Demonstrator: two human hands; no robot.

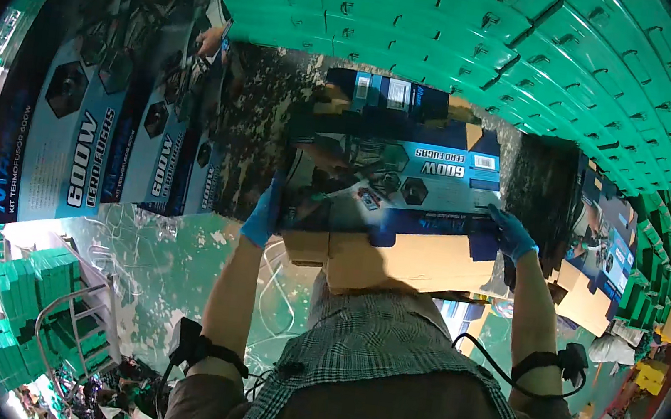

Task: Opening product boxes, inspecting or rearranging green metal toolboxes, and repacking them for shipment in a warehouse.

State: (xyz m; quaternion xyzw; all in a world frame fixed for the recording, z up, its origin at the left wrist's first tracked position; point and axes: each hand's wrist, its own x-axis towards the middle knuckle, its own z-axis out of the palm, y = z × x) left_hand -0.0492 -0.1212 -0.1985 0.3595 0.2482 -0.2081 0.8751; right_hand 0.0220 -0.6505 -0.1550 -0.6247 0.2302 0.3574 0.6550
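A printed black and blue cardboard carton [393,185] lies in front of me, its graphics upside down from my side. Its bare brown flaps [408,262] spread toward my apron. My left hand [260,215], in a blue glove, holds the carton's left edge, with its fingertips partly hidden. At the right edge, my blue-gloved right hand [514,234] grips the carton near its front corner, fingers over the printed face. Just behind it is another carton [387,92] of the same print, partly covered.
Tall stacked printed boxes [83,116] stand at the left. More flat cartons [600,234] lie at the right. Green plastic cases [426,20] form a wall across the far side. A metal ladder [92,318] stands at the lower left, by green stacks [32,290].
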